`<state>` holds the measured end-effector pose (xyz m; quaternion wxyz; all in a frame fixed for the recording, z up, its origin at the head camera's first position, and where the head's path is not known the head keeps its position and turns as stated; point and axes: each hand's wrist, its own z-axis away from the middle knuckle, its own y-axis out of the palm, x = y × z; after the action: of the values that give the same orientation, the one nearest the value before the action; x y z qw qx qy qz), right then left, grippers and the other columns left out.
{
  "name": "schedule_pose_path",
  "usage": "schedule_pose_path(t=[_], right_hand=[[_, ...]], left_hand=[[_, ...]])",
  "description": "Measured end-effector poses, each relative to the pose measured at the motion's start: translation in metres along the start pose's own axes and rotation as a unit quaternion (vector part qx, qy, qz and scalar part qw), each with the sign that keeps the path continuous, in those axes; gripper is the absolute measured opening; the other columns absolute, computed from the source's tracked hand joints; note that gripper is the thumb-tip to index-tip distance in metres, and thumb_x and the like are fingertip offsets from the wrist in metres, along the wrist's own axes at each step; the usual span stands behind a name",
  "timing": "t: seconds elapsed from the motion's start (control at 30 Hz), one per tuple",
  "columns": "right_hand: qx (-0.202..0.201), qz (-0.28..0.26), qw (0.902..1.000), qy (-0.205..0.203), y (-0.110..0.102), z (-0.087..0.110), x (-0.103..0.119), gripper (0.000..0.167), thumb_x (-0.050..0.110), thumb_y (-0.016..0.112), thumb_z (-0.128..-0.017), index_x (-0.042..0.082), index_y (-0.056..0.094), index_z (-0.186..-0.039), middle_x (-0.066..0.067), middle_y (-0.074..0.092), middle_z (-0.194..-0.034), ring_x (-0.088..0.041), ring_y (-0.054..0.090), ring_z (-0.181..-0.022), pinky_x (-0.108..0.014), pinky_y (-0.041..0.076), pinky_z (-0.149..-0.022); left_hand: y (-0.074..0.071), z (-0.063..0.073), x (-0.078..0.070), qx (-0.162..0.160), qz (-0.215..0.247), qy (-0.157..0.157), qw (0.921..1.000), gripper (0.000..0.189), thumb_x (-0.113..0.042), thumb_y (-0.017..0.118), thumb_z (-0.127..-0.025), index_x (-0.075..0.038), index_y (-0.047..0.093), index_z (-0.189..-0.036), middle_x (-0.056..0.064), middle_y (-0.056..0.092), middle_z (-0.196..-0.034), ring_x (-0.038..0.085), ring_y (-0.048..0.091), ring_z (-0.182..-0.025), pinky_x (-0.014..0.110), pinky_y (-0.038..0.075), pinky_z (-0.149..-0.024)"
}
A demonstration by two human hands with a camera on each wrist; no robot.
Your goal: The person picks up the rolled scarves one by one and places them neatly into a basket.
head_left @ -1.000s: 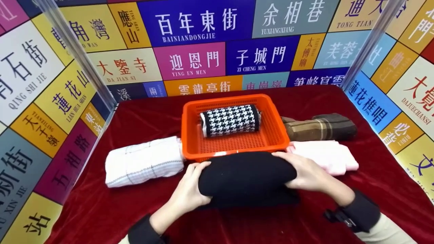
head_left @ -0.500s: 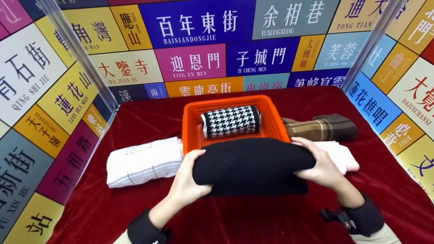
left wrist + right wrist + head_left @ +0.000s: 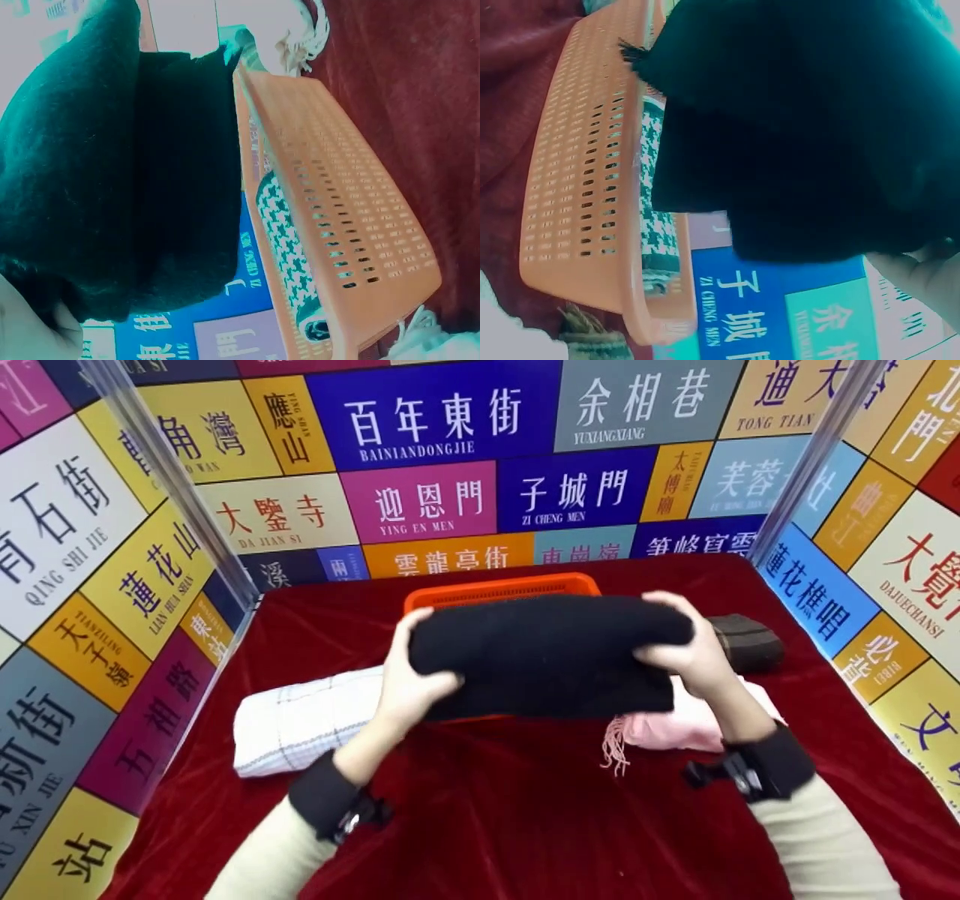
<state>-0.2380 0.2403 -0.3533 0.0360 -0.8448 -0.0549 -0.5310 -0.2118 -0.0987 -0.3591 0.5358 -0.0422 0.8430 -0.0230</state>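
My left hand [image 3: 405, 682] and right hand [image 3: 694, 649] grip the two ends of a folded black scarf [image 3: 547, 660], thumbs on the near side. A dark fringe [image 3: 634, 54] shows at its edge in the right wrist view. In the head view the scarf overlaps most of an orange plastic basket [image 3: 502, 589], leaving mainly the far rim visible. Both wrist views show the scarf raised above the rim of the perforated basket [image 3: 352, 195]. Inside lies a rolled black-and-white houndstooth scarf [image 3: 283, 240], which the black scarf hides in the head view.
A folded white checked scarf [image 3: 307, 724] lies left of the basket. On the right are a pink fringed scarf [image 3: 675, 727] and, behind it, a brown rolled scarf [image 3: 750, 641]. Red velvet [image 3: 540, 810] covers the table, and sign-covered walls [image 3: 420, 495] enclose its back and sides.
Both hands have lifted the black scarf up and forward, from in front of the basket to over it. The pink scarf's fringe has come into view.
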Motion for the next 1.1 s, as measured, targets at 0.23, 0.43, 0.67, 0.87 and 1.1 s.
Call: schedule_pose_path(t=[0.23,0.43,0.67,0.87,1.1], right_hand=[[-0.021,-0.024,0.9953,0.092,0.004,-0.046,-0.021,0.057,-0.013,0.059,-0.073,0.010,0.049,-0.124,0.001,0.060,-0.105,-0.013,0.058,-0.091,-0.025,0.049,-0.077],[-0.027,-0.059,0.9722,0.225,0.005,-0.074,-0.056,0.048,-0.005,0.055,-0.079,0.016,0.044,-0.121,-0.003,0.054,-0.104,-0.015,0.060,-0.079,-0.028,0.053,-0.066],[-0.006,0.011,0.9284,0.371,0.012,-0.078,-0.096,0.055,-0.012,0.053,-0.071,0.006,0.035,-0.120,-0.005,0.047,-0.105,-0.015,0.056,-0.078,-0.027,0.052,-0.066],[0.071,0.173,0.9061,0.379,0.016,-0.078,-0.107,0.050,-0.009,0.060,-0.068,0.000,0.037,-0.112,-0.014,0.042,-0.110,-0.020,0.052,-0.075,-0.027,0.048,-0.054],[0.182,0.399,0.8590,0.264,0.017,-0.087,-0.110,0.061,-0.006,0.068,-0.062,-0.004,0.044,-0.118,-0.026,0.048,-0.122,-0.037,0.049,-0.106,-0.043,0.044,-0.088]], left_hand=[[0.003,-0.043,0.017,-0.033,0.015,-0.112,0.9931,0.076,0.001,0.071,-0.056,-0.010,0.045,-0.127,0.012,0.053,-0.119,0.023,0.051,-0.102,0.033,0.040,-0.091],[0.004,-0.069,0.049,-0.026,0.033,-0.208,0.9773,0.067,-0.003,0.070,-0.060,-0.006,0.046,-0.123,0.012,0.054,-0.115,0.021,0.053,-0.099,0.030,0.043,-0.087],[0.002,-0.074,0.086,0.031,-0.044,-0.272,0.9609,0.065,-0.003,0.071,-0.059,-0.004,0.044,-0.118,0.013,0.055,-0.111,0.022,0.054,-0.096,0.029,0.045,-0.084],[-0.004,-0.078,0.102,0.108,-0.188,-0.265,0.9395,0.072,0.001,0.076,-0.055,-0.002,0.044,-0.120,0.018,0.055,-0.116,0.027,0.052,-0.103,0.033,0.042,-0.091],[0.002,-0.081,0.100,0.218,-0.417,-0.185,0.8628,0.092,-0.016,0.083,-0.056,-0.010,0.040,-0.136,0.018,0.051,-0.129,0.033,0.050,-0.114,0.039,0.038,-0.098]])
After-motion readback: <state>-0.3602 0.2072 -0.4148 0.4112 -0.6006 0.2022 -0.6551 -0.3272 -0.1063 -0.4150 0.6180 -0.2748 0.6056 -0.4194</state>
